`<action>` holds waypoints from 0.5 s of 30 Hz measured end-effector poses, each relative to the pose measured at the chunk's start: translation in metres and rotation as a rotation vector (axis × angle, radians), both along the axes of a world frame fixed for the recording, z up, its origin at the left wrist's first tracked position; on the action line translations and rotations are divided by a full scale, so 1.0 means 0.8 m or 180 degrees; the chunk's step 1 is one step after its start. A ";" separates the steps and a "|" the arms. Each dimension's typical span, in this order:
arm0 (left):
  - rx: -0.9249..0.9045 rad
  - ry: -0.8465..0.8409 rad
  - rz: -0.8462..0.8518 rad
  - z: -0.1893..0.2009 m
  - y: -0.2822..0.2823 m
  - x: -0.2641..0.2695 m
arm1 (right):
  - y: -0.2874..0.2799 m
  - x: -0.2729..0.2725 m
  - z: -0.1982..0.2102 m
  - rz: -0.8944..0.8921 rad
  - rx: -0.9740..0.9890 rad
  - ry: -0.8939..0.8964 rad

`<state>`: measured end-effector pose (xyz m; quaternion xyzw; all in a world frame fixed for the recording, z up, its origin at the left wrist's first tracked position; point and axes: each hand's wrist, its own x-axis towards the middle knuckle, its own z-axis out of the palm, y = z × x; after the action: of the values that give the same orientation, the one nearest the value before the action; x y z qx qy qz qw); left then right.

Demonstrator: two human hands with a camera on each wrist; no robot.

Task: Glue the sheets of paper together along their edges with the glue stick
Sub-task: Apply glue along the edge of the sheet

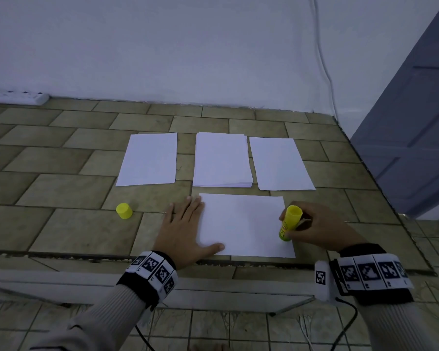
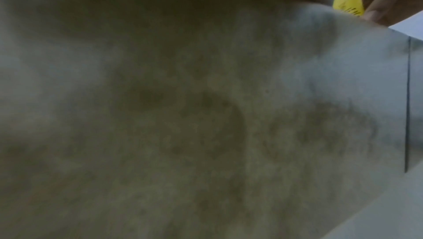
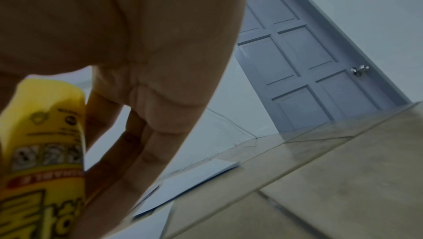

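blurring left wrist view; glue stick (image 2: 348, 2) cropped.

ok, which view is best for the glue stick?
Head view: the whole glue stick shows, tip down at the right edge of the near sheet, held in the right hand. Right wrist shows only its label, close and cropped. Left wrist catches a small yellow part at the top right.
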<state>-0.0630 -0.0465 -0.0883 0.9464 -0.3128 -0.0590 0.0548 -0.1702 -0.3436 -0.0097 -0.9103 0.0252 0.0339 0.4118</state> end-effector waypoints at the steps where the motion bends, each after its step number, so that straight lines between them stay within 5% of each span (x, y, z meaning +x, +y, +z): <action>1: 0.0001 0.0004 0.0000 0.000 0.000 0.000 | -0.001 0.006 0.000 -0.0010 -0.0053 -0.0061; 15: -0.0045 0.0033 0.0009 -0.001 0.000 0.000 | -0.007 0.081 -0.005 -0.0776 -0.0643 -0.0528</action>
<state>-0.0633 -0.0466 -0.0891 0.9461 -0.3116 -0.0616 0.0631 -0.1053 -0.3493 -0.0136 -0.9369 0.1046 -0.0942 0.3200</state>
